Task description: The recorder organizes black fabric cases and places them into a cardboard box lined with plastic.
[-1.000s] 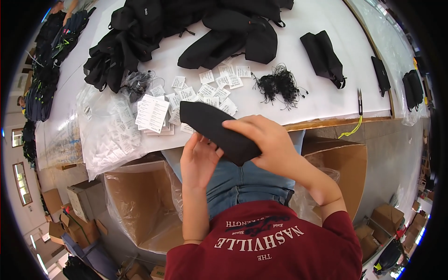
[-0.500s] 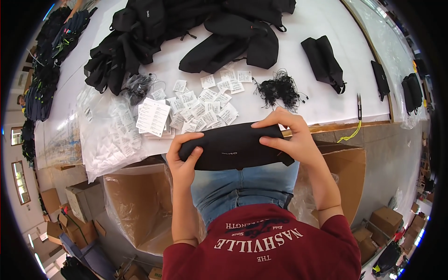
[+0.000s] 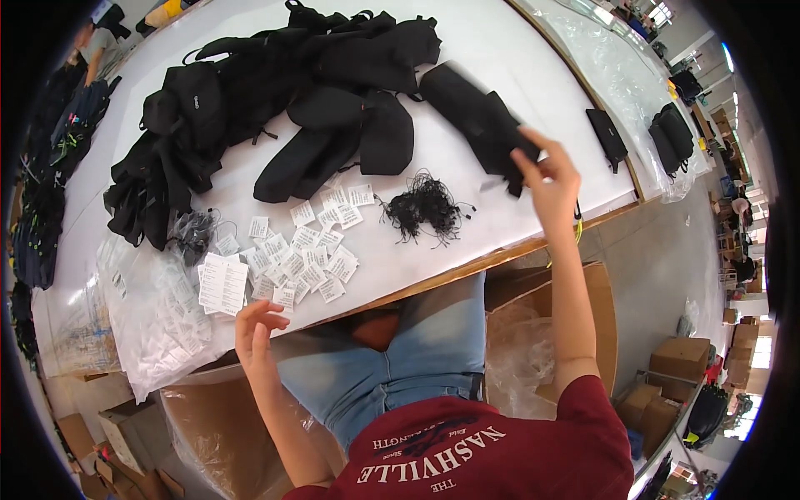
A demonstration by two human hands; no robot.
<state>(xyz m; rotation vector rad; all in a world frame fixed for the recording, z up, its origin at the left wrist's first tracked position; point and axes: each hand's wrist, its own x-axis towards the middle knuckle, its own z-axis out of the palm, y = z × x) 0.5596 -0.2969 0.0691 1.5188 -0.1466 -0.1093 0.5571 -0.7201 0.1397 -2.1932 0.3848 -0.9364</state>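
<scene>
The pouch (image 3: 479, 121), black and blurred, is to the right of and beyond the strings (image 3: 427, 208), the dark tangle on the table (image 3: 379, 262). Blur leaves unclear whether that black shape is 1 piece or 2 overlapping. The right hand (image 3: 546, 171) is at the pouch's near end, thumb and fingers close together on it; whether they grip it I cannot tell. The left hand (image 3: 260, 329) is empty, fingers loosely curled and apart, at the table's edge, left of the strings and nearer the person.

Left of the strings lie many white tags (image 3: 292, 262), their dark type too small to make out. Farther left are white cards (image 3: 222, 285) with lines of fine print, then a clear bag (image 3: 158, 308) with more tags inside. Beyond the strings spreads a black heap (image 3: 275, 83); 1 piece carries small pale lettering. Well right of the strings lies a black case (image 3: 607, 137) with a small pale mark. The person's red shirt (image 3: 500, 450), on the near side of the strings, bears white lettering.
</scene>
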